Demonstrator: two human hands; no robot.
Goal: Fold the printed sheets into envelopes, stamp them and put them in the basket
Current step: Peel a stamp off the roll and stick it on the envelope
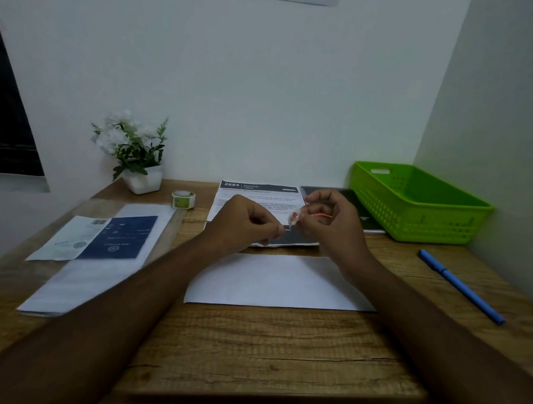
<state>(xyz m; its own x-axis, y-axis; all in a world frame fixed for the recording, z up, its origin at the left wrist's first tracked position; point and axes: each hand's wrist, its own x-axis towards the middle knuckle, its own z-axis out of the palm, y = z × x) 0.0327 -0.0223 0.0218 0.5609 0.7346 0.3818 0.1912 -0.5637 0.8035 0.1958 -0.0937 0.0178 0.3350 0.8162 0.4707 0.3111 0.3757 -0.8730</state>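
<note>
A white folded sheet lies flat on the wooden desk in front of me. Above its far edge my left hand and my right hand meet, both pinching a small white sticker with red marks. A thin red-orange strip shows in my right hand's fingers. Behind the hands lies a printed sheet headed 2684, partly hidden by them. The green basket stands at the back right against the wall, and nothing shows inside it.
A roll of green stickers stands beside a potted white flower plant at the back left. A clear sleeve with a blue and white leaflet lies left. A blue pen lies right, a dark notebook beside the basket.
</note>
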